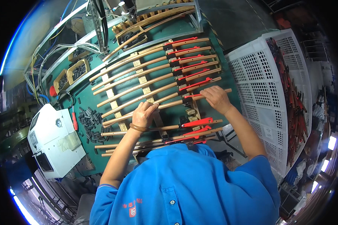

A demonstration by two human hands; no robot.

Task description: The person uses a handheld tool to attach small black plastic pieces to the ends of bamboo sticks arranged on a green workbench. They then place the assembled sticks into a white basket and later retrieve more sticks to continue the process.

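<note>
My left hand (144, 114) is closed around a copper-coloured tube (171, 104) in the middle of the bench. Near that tube's right end, my right hand (216, 98) grips it with bent fingers. Between the hands the tube carries a black collar (186, 100) and a red lever (193, 96), the lever's tip lying close to my right fingers. Beyond it, several similar tubes (154, 66) lie side by side across wooden strips (112, 98), each with a black collar and red lever. Closer to my body rest more tubes (156, 128), partly hidden by my left forearm and shirt.
Loose black pieces (89, 122) lie on the green bench top (87, 98), beside a red-handled screwdriver (74, 121) and a white machine (55, 141). Open boxes (79, 71) hold black parts. A metal rail (120, 56) crosses behind. Right stands a white crate (257, 86) with red-and-copper tubes.
</note>
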